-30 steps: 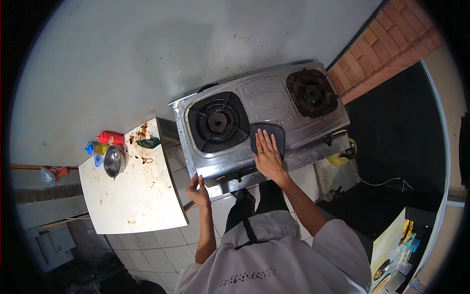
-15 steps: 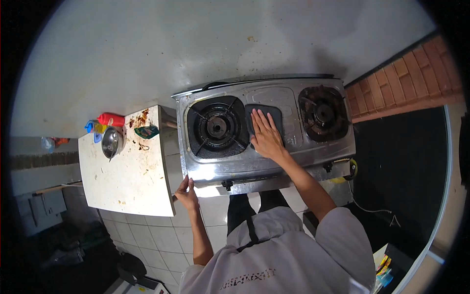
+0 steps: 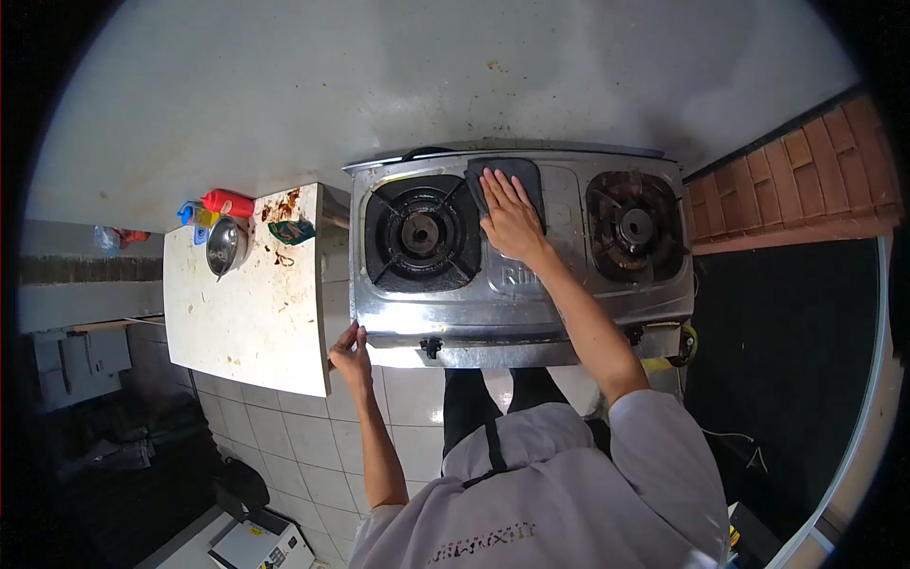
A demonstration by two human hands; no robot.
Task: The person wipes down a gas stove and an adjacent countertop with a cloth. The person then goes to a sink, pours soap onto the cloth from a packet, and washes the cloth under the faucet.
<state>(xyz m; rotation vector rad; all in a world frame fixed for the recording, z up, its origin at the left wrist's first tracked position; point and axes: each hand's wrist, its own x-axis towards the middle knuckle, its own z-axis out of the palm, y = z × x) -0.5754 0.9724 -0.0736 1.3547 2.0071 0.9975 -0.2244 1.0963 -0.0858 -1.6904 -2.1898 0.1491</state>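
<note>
A steel gas stove [image 3: 445,318] with two burners lies ahead of me. My right hand [image 3: 515,223] is flat, fingers stretched, on a dark cloth [image 3: 527,175] on the panel between the burners. Just left of it is the left burner [image 3: 422,232], with a black pan support. The right burner [image 3: 636,226] looks rusty brown. At the stove's front left corner, my left hand [image 3: 351,358] grips the edge with its fingers closed; part of the grip is hidden. Nearby on the front are a left knob [image 3: 431,348] and a right knob [image 3: 635,335].
Left of the stove stands a stained white table [image 3: 251,322]. It carries a metal bowl [image 3: 226,245], a red bottle [image 3: 228,202] and a green packet [image 3: 291,232]. A grey wall [image 3: 427,76] rises behind; a brick ledge [image 3: 787,194] is at the right.
My right hand and the cloth have slid toward the back of the stove, uncovering raised lettering on the panel. My left hand stays at the front corner. The view has shifted slightly.
</note>
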